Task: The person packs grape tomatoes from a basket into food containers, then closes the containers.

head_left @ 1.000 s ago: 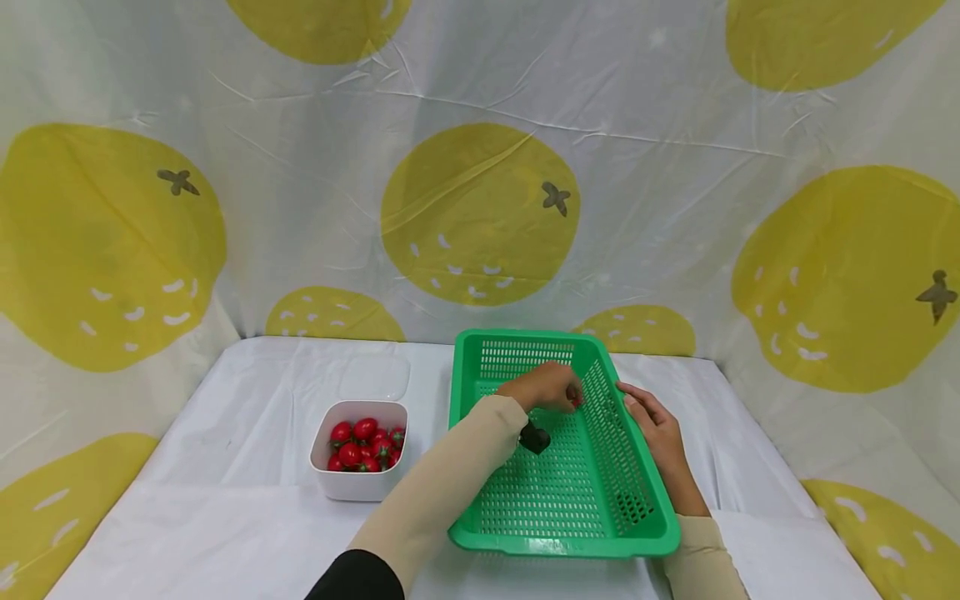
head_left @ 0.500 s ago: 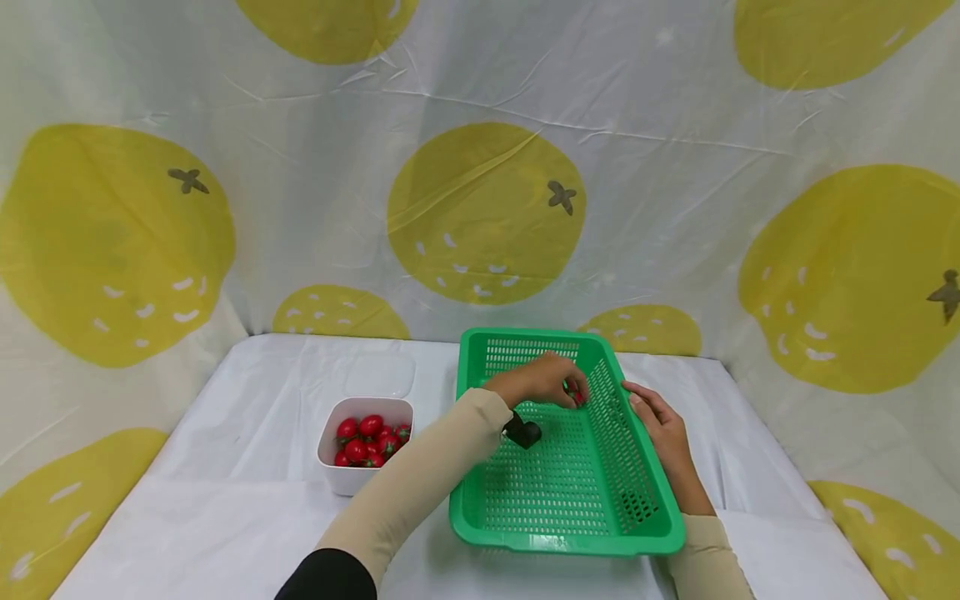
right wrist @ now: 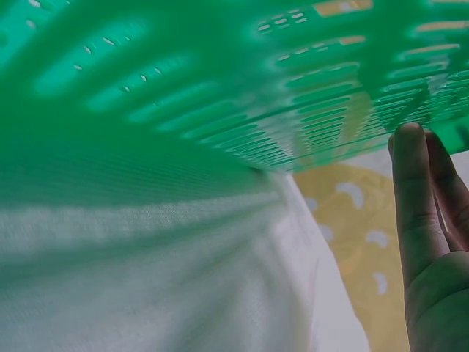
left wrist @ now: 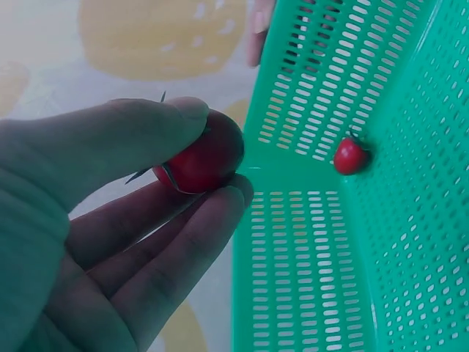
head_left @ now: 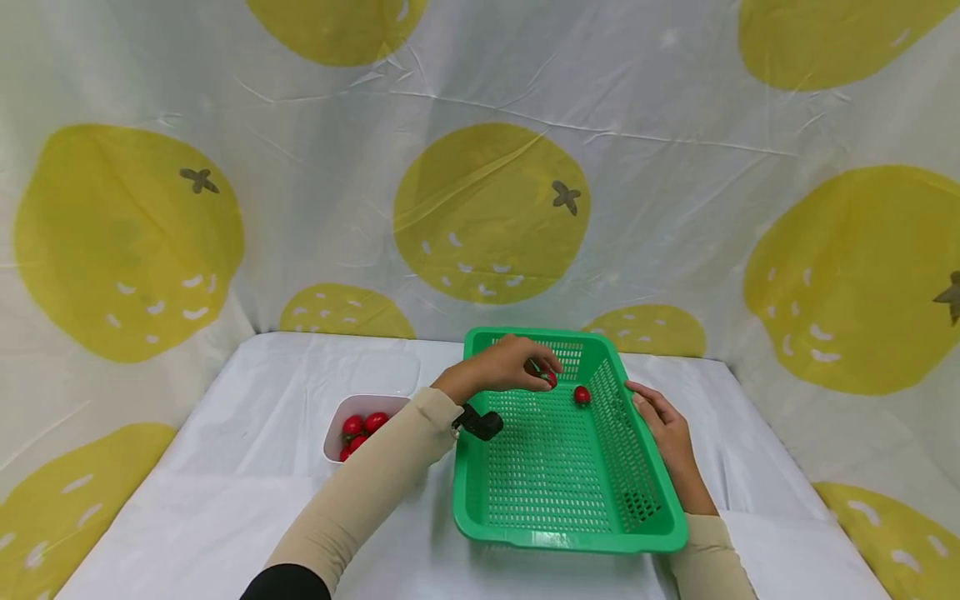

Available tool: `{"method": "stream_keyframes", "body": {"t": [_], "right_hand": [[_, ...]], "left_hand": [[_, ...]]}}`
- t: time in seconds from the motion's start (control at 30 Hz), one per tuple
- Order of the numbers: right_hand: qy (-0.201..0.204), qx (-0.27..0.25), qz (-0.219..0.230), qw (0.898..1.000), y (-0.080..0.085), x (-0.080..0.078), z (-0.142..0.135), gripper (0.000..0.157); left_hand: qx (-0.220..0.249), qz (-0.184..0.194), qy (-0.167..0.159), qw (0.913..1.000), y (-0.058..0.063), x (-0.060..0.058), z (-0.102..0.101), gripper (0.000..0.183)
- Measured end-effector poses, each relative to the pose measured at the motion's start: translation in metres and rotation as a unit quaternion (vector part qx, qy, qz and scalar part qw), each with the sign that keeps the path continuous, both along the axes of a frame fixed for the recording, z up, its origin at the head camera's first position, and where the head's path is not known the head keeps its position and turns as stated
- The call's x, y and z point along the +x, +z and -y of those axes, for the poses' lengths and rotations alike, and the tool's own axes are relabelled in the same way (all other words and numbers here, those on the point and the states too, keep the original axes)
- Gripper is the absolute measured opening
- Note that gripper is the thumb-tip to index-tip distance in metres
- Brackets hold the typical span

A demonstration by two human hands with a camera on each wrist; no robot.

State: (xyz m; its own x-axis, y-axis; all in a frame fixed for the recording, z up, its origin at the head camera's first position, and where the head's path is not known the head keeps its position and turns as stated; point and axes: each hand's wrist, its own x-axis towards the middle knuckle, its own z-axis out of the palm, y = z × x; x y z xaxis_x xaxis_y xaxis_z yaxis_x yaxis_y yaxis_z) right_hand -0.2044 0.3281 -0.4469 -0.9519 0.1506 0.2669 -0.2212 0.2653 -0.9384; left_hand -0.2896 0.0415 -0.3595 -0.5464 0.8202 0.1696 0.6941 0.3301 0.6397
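Note:
My left hand (head_left: 504, 364) is over the far part of a green perforated basket (head_left: 467, 467). Between its thumb and fingers it pinches a red cherry tomato (left wrist: 209, 158) with a green stem. Another cherry tomato (head_left: 582, 395) lies on the basket floor near the far right corner. My right hand (head_left: 670, 437) rests along the outside of the basket's right rim; in the right wrist view its fingers (right wrist: 412, 183) are straight and reach up to the basket's edge. More cherry tomatoes (head_left: 375, 422) fill a white box (head_left: 330, 435), partly hidden behind my left sleeve.
A clear lid (head_left: 386, 373) lies behind the white box. White cloth (head_left: 202, 517) covers the table. A curtain (head_left: 660, 250) printed with yellow fruit hangs around the back and sides. A black wrist camera (head_left: 480, 423) sits under my left wrist, over the basket.
One cherry tomato has been let go and lies in the basket's far right corner. My left hand has moved left and up with another tomato. The right hand stays at the rim.

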Motion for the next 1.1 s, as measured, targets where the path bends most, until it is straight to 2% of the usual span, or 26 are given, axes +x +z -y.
{"method": "stream_keyframes", "body": {"t": [0.23,0.5,0.77,1.1], "right_hand": [[-0.005,-0.002,0.009,1.000,-0.001,0.000,-0.001,0.042],[0.003,-0.016,0.010,1.000,-0.002,0.000,-0.002,0.043],[0.011,-0.014,0.011,1.000,0.001,0.004,0.001,0.043],[0.015,-0.016,0.013,1.000,0.001,0.003,0.000,0.042]], "left_hand": [[0.027,0.012,0.019,0.9994,0.003,0.008,0.023,0.025],[0.037,0.008,0.051,0.9980,-0.004,0.016,0.048,0.022],[0.048,0.004,0.082,0.9955,-0.002,0.026,0.085,0.019],[0.070,0.025,0.126,0.9893,-0.002,0.039,0.127,0.019]]}}
